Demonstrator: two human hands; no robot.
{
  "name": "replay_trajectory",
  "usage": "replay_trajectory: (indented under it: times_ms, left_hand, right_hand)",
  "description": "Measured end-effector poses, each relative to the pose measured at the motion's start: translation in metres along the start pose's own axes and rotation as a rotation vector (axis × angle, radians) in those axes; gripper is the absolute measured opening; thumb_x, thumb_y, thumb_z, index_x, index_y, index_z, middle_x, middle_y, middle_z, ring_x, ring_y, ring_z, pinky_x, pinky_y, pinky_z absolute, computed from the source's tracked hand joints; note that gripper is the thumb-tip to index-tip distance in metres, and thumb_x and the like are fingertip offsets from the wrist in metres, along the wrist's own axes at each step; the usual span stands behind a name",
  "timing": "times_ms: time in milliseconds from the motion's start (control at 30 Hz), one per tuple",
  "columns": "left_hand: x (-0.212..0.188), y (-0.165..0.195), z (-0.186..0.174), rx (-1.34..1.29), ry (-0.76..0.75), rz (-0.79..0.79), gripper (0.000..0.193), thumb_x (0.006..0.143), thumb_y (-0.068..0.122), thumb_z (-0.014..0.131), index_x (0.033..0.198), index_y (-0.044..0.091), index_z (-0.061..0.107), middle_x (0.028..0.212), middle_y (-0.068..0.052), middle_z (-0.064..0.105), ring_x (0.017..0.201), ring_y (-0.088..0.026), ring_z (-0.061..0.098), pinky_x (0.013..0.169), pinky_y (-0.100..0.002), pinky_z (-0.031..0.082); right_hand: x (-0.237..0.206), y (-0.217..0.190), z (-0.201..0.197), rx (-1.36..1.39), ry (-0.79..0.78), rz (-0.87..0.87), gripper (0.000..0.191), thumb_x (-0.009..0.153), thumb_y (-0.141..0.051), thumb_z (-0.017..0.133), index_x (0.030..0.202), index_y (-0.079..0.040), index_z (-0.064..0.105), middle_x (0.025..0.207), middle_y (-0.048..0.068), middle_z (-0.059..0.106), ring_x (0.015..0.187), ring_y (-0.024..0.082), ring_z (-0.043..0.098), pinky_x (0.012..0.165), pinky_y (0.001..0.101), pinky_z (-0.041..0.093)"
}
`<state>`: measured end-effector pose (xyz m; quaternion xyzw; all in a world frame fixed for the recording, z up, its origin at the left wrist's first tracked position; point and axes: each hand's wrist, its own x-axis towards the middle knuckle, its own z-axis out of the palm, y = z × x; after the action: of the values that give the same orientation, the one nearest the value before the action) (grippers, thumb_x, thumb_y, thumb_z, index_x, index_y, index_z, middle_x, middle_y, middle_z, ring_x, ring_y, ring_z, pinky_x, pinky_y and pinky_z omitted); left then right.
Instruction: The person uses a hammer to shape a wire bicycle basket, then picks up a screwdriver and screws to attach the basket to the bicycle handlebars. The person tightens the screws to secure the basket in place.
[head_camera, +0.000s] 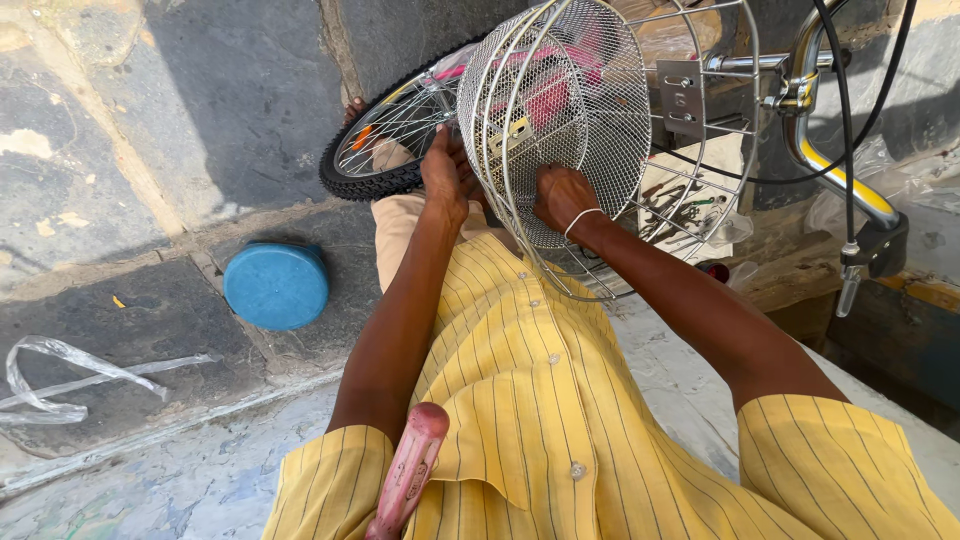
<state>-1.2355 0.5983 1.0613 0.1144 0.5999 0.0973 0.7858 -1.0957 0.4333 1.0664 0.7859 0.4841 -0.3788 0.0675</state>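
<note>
A silver wire-mesh bicycle basket hangs in front of me on a bicycle with a chrome and yellow handlebar. My left hand presses against the outside of the basket's near left rim. My right hand reaches inside the basket and rests on the mesh bottom; a thin white band circles its wrist. Behind the basket sits the front wheel with a black tyre and shiny spokes. Whether either hand holds a small part is hidden.
A round blue lid or stool lies on the stone floor at left. Crumpled clear plastic strip lies further left. A pink tool handle sticks up near my chest. Loose tools show through the basket. Black cables hang at right.
</note>
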Motion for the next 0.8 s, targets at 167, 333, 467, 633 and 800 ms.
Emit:
replay_trajectory:
  times_ms: [167, 333, 467, 633, 800]
  left_hand:
    - [-0.008, 0.046, -0.020, -0.163, 0.154, 0.357, 0.048, 0.107, 0.037, 0.057, 0.115, -0.010, 0.065, 0.101, -0.019, 0.066, 0.083, -0.024, 0.057, 0.071, -0.036, 0.043]
    - [-0.046, 0.112, -0.013, -0.157, 0.192, 0.711, 0.047, 0.099, 0.037, 0.056, 0.115, -0.005, 0.069, 0.109, -0.019, 0.075, 0.095, -0.025, 0.072, 0.082, -0.037, 0.058]
    - [-0.080, 0.138, 0.005, -0.158, 0.110, 0.915, 0.044, 0.099, 0.037, 0.061, 0.114, -0.003, 0.071, 0.108, -0.018, 0.076, 0.098, -0.025, 0.074, 0.086, -0.040, 0.060]
    - [-0.112, 0.137, 0.032, -0.101, 0.045, 1.114, 0.029, 0.104, 0.031, 0.063, 0.111, 0.003, 0.072, 0.105, -0.013, 0.075, 0.096, -0.020, 0.073, 0.084, -0.035, 0.061]
    - [-0.157, 0.113, 0.070, 0.230, -0.090, 1.431, 0.019, 0.111, 0.026, 0.061, 0.114, 0.010, 0.071, 0.093, -0.004, 0.072, 0.075, -0.012, 0.065, 0.066, -0.026, 0.054]
  right_hand:
    - [0.002, -0.007, -0.001, 0.132, 0.087, 0.072, 0.017, 0.086, -0.009, 0.068, 0.082, 0.007, 0.063, 0.083, 0.028, 0.067, 0.069, 0.038, 0.067, 0.065, 0.0487, 0.058]
    - [0.002, -0.006, -0.003, 0.210, 0.076, 0.113, 0.020, 0.085, -0.010, 0.071, 0.077, 0.007, 0.064, 0.082, 0.029, 0.068, 0.072, 0.036, 0.068, 0.068, 0.0485, 0.057]
    - [0.007, -0.008, 0.002, 0.213, 0.140, 0.115, 0.019, 0.078, -0.009, 0.074, 0.076, 0.007, 0.063, 0.084, 0.028, 0.066, 0.074, 0.037, 0.067, 0.063, 0.0495, 0.057]
    - [0.010, -0.010, 0.006, 0.264, 0.075, 0.149, 0.027, 0.085, -0.017, 0.075, 0.082, 0.007, 0.063, 0.084, 0.026, 0.065, 0.074, 0.037, 0.067, 0.068, 0.0490, 0.057]
    - [-0.001, -0.019, -0.030, 0.384, 0.173, 0.061, 0.021, 0.092, -0.015, 0.070, 0.089, 0.005, 0.065, 0.078, 0.019, 0.064, 0.071, 0.032, 0.064, 0.068, 0.0442, 0.055]
